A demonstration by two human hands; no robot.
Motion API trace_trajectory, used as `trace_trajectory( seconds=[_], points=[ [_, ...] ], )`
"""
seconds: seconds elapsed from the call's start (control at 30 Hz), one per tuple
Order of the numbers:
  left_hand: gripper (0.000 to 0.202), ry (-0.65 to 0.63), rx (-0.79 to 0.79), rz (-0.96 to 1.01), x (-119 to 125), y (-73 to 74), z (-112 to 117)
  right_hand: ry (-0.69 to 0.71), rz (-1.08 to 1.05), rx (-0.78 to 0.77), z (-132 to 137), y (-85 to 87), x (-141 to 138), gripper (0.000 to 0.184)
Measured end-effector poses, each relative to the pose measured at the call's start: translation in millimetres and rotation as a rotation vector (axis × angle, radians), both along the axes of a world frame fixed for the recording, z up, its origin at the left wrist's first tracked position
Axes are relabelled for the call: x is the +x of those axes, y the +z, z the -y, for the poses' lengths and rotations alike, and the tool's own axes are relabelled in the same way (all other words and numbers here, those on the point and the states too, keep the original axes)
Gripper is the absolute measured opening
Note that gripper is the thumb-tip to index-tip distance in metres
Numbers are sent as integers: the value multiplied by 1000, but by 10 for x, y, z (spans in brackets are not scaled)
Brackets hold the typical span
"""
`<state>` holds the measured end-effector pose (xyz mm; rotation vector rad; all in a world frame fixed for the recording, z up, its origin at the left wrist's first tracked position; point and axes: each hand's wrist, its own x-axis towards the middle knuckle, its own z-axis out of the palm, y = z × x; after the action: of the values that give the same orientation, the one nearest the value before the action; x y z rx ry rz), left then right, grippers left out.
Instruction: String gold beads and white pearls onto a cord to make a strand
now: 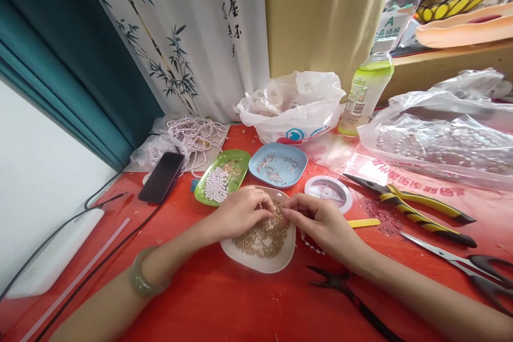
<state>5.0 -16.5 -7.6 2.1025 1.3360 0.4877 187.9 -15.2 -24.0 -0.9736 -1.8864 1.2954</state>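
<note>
A white plate [256, 266] with many small gold beads [260, 240] lies in front of me. Over its far left part, my left hand [244, 212] has its fingers bent together in a pinch above the beads. My right hand [320, 219] pinches thumb against fingertips at the plate's right rim, close to the left fingertips. Whatever either pinch holds is too small to make out. From beneath the right hand a short strand of silvery beads [312, 246] shows on the table; its other end is hidden. A pearl-like bead [279, 194] sits near the far rim.
Beyond are a green plate [200, 200] of white and gold beads, a blue plate [278, 183] of small metal pieces, and a white spool [328, 192]. Black pliers [344, 286], yellow-black pliers [412, 208] and scissors [460, 262] lie right. A phone [161, 177] lies left; a bottle [366, 91] stands behind.
</note>
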Motion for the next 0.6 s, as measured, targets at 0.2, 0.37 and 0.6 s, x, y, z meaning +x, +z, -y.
trace_trajectory(
  seconds=[0.2, 0.37, 0.6],
  points=[
    [15, 197, -361, 579, 33, -27, -65, 12, -3, -10, 10, 12, 6, 14],
    [15, 251, -482, 841, 39, -25, -75, 19, 32, 4, 12, -4, 10, 15],
    [15, 329, -491, 947, 45, -15, -78, 32, 60, 45, 20, -12, 17, 15]
  ],
)
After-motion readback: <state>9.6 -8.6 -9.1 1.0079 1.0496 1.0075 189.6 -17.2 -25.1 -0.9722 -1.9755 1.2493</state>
